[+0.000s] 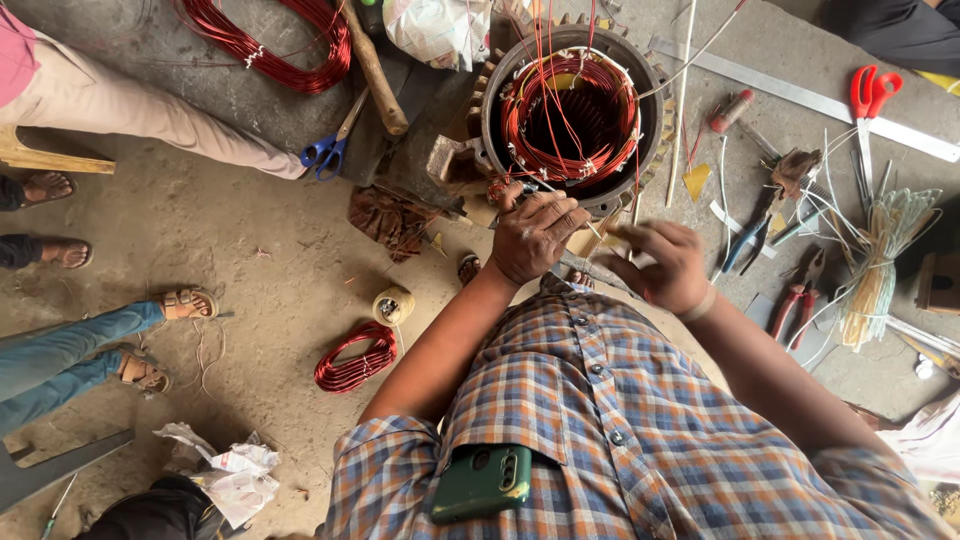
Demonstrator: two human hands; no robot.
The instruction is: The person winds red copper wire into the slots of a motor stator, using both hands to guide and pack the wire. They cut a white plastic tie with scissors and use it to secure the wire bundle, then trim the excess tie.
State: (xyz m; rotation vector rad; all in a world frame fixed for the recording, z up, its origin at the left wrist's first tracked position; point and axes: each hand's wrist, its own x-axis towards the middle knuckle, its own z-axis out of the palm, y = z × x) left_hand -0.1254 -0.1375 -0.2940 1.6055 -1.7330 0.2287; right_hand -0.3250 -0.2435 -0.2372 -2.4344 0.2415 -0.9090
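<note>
Centre of frame: left hand (533, 236) pressed, fingers curled, on the near rim of one round motor stator (572, 115) at upper centre, pinching thin red wires (548, 60) that rise from the copper winding (570, 118). Just right: right hand (660, 265), blurred, fingers half-closed around something pale; cannot tell what. Two loose red wire coils: one at upper left (265, 45), one at lower centre-left (355, 358). Two pairs of scissors: blue-handled (328, 150) left of the stator, red-handled (868, 100) at upper right. One tape roll (393, 305). Pliers (795, 295) and a pale cord bundle (880, 260) at right. One green phone (482, 483) in the checked shirt pocket, bottom centre. Other people's sandalled feet (160, 335) at left.
</note>
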